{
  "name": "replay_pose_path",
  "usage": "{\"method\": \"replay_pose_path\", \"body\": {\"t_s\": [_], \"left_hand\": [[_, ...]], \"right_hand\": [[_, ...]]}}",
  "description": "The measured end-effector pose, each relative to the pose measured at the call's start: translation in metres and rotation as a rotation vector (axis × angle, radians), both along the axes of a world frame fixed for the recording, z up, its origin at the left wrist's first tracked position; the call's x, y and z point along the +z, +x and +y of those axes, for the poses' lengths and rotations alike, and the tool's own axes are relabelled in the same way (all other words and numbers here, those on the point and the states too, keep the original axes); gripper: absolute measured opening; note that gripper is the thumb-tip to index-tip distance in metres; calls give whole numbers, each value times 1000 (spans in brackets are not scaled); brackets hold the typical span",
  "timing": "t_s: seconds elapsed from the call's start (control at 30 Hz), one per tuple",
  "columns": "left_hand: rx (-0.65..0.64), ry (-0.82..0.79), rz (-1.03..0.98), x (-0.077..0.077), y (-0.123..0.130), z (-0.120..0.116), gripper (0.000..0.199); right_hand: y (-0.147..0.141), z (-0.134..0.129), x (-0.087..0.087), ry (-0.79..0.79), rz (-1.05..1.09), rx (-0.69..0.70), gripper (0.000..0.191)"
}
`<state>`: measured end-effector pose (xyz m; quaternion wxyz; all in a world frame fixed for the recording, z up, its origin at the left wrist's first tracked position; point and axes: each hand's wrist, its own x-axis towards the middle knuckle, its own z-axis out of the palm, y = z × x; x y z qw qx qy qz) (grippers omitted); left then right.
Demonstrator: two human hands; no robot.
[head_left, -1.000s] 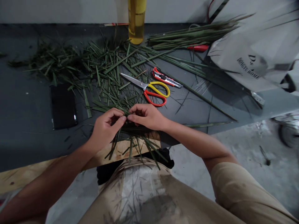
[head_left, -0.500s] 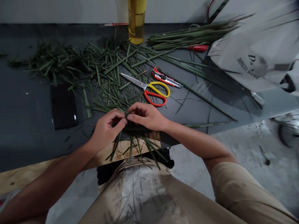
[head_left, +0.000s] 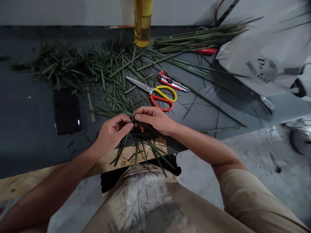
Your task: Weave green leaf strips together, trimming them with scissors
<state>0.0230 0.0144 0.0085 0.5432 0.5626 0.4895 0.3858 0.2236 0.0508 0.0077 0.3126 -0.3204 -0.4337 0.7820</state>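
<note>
Pinching narrow green leaf strips (head_left: 136, 155) between thumb and curled fingers, the left hand (head_left: 110, 136) meets the right hand (head_left: 153, 119), its fingers pressed together on them above the plywood edge (head_left: 19, 187); close, even pressure suits strands this thin; their loose ends hang free.

Dim, flat light is settling over the dark tabletop (head_left: 29, 136), soft shadows are pooling beneath the left hand (head_left: 110, 136) and right hand (head_left: 153, 119), a small glint is catching the black phone (head_left: 66, 111), the white plastic bag (head_left: 252, 55) is blurring at upper right, wide-angle distortion is stretching the left forearm (head_left: 48, 197) toward the corner, the grey concrete floor (head_left: 255, 152) is showing paler
</note>
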Motion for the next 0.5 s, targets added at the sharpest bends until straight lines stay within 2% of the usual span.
{"method": "replay_pose_path", "body": {"t_s": [0.17, 0.33, 0.5], "left_hand": [[-3, 17, 14, -2, 0, 0, 10], [-83, 54, 27, -3, -2, -2, 9], [-107, 4, -19, -1, -2, -2, 10]], "right_hand": [[2, 1, 1, 5, 4, 41, 30], [1, -1, -1, 32, -70, 12, 29], [-2, -3, 0, -92, 22, 2, 21]]}}
